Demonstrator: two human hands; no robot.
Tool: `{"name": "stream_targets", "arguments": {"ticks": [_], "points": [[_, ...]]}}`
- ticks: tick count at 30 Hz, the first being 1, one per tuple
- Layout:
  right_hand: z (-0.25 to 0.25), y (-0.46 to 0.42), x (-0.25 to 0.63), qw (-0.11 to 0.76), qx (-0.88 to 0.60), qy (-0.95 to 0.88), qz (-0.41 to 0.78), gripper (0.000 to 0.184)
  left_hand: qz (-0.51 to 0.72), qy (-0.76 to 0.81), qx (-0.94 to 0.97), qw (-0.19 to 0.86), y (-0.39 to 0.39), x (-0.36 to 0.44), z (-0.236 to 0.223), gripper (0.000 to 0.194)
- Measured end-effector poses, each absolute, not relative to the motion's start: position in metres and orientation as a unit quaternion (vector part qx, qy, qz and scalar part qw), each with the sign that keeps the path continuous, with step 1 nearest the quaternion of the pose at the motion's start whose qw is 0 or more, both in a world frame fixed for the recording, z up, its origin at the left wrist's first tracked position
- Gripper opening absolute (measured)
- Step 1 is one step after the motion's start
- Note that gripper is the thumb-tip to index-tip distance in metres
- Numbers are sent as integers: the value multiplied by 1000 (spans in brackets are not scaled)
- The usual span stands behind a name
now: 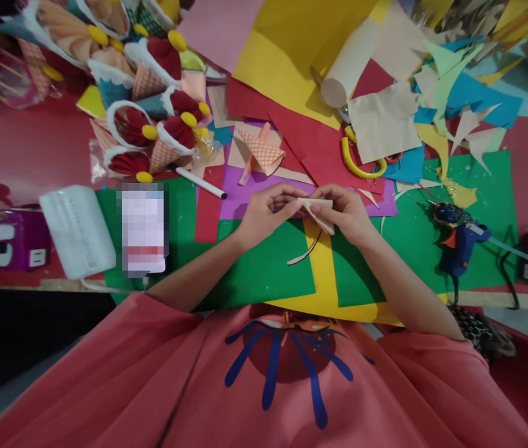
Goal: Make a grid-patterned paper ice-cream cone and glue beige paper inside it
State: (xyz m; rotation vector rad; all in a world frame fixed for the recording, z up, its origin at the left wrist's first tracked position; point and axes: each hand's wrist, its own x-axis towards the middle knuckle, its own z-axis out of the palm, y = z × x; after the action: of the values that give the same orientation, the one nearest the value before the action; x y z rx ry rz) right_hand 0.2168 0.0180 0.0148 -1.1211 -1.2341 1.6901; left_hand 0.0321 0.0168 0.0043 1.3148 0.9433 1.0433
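Between my two hands is a small folded piece of beige felt or paper (319,205), held just above the table mat. My left hand (271,208) pinches its left end between thumb and fingers. The thumb and fingers of my right hand (345,211) close on its right side. From below the piece, a thin curled beige strip (305,256) with a dark edge hangs over the green sheet (264,261). Just beyond my hands lies a small orange checked cone (260,149) on beige and purple sheets.
Several finished cones with flower-like tops (152,137) crowd the back left. A phone (142,230), a white power bank (77,231) and a marker (201,182) lie left. Yellow-handled scissors (355,162), a beige roll (350,65), coloured scraps (469,87) and a blue glue gun (460,242) sit right.
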Motion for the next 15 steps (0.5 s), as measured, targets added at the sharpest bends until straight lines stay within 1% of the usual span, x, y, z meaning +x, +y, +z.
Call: {"name": "stream_targets", "arguments": {"ticks": [7, 15], "points": [[15, 16, 215, 366, -413, -415, 724, 37, 464, 362, 560, 583, 20, 32, 0, 27], [14, 14, 211, 365, -401, -399, 740, 37, 467, 382, 594, 531, 18, 30, 2, 21]]}}
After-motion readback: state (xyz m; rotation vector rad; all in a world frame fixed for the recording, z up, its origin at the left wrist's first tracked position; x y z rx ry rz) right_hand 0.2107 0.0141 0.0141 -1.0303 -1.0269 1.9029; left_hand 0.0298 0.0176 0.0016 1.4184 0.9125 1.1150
